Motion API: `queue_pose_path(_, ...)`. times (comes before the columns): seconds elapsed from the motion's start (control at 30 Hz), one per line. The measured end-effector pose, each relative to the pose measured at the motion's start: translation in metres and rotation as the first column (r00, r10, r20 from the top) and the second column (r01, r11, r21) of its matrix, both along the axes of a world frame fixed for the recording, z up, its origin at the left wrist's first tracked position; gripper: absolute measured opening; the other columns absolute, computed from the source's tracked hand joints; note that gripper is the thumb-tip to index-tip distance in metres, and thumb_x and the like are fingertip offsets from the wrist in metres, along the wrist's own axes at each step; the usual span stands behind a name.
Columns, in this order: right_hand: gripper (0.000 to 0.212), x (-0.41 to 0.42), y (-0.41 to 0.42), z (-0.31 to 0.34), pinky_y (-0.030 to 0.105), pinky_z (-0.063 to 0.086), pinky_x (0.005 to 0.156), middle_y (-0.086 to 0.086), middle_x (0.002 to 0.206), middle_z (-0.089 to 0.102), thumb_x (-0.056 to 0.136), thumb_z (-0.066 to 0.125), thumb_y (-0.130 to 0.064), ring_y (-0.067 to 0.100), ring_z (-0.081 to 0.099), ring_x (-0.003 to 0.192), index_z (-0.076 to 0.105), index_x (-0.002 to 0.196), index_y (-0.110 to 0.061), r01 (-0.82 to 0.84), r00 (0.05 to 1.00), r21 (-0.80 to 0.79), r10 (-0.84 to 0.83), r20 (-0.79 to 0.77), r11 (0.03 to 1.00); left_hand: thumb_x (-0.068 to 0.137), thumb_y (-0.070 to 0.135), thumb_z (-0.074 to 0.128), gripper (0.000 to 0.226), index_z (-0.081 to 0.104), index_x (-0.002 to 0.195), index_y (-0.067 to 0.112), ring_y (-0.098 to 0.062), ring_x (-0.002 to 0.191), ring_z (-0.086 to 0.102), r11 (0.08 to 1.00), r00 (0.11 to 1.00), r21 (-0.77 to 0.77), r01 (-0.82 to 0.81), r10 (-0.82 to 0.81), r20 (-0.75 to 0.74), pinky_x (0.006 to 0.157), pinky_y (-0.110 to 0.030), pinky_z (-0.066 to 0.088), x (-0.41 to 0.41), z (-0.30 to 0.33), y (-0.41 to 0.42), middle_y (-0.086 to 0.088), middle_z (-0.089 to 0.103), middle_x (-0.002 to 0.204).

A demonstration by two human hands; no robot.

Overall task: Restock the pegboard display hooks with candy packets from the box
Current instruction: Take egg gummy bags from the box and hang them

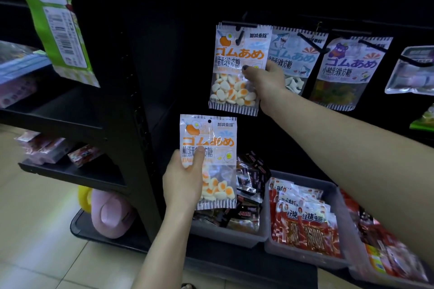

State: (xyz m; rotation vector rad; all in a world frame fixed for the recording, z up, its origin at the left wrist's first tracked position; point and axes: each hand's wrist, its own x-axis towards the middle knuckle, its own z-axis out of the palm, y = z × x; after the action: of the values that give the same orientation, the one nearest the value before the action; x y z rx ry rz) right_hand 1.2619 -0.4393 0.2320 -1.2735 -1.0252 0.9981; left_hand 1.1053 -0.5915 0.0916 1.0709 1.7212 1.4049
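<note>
An egg-candy packet (237, 63) hangs on a black pegboard hook (240, 36) at upper centre. My right hand (265, 79) pinches that packet at its right edge, thumb on the front. Lower down, my left hand (183, 183) grips a second egg-candy packet (211, 145) upright by its lower left side, thumb across the front. Its punched hole is at the top, free of any hook. To the right hang a shark-candy packet (296, 53) and a bear-candy packet (347, 70) on their own hooks. No box is in view.
Grey bins hold dark snack packets (249, 185) and red snack packets (305, 223) below the hooks. A black shelf unit (70, 110) stands at left with a green bag (58, 25) hanging. A pink object (110, 213) sits on the bottom shelf. Tiled floor lies at lower left.
</note>
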Motion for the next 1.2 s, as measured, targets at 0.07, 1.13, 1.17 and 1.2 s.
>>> queue_pose_path(0.07,0.046,0.000,0.007,0.001,0.027,0.052,0.057,0.010,0.100,0.073,0.092,0.076,-0.015,0.014,0.061,0.060,0.061,0.134,-0.001,0.024,1.000,0.005,-0.024,0.020,1.000,0.100,0.056,0.059,0.027,0.067,0.104,0.030,-0.011,0.087,0.071,1.000,1.000,0.020,0.000,0.000,0.020,0.078,-0.037,0.058,0.003,0.000,0.003,0.010,0.074,0.097)
queue_pose_path(1.13,0.023,0.020,-0.166,-0.018,0.020,0.059,0.079,-0.010,0.111,0.078,0.100,0.066,-0.014,0.002,0.073,0.098,0.069,0.122,-0.021,-0.357,0.928,0.088,0.343,0.146,0.930,0.102,0.044,0.064,0.014,0.071,0.112,0.037,-0.014,0.106,0.075,0.942,0.968,0.283,0.179,-0.220,0.120,0.097,-0.050,0.060,0.020,0.080,-0.025,0.009,0.079,0.111)
queue_pose_path(1.17,0.024,0.019,-0.165,-0.013,0.024,0.059,0.083,-0.009,0.112,0.078,0.100,0.066,-0.014,0.004,0.073,0.101,0.069,0.123,-0.020,-0.354,0.931,0.107,0.338,0.140,0.929,0.102,0.045,0.064,0.016,0.071,0.112,0.036,-0.014,0.105,0.075,0.939,0.971,0.292,0.183,-0.220,0.098,0.097,-0.052,0.059,0.018,0.087,-0.023,0.008,0.079,0.111)
queue_pose_path(1.2,0.024,0.019,-0.163,-0.009,0.030,0.060,0.088,-0.007,0.113,0.078,0.100,0.066,-0.015,0.007,0.073,0.104,0.069,0.123,-0.020,-0.349,0.933,0.121,0.333,0.136,0.929,0.101,0.046,0.064,0.016,0.071,0.110,0.036,-0.014,0.104,0.075,0.937,0.973,0.298,0.185,-0.217,0.080,0.097,-0.052,0.059,0.017,0.094,-0.021,0.007,0.079,0.110)
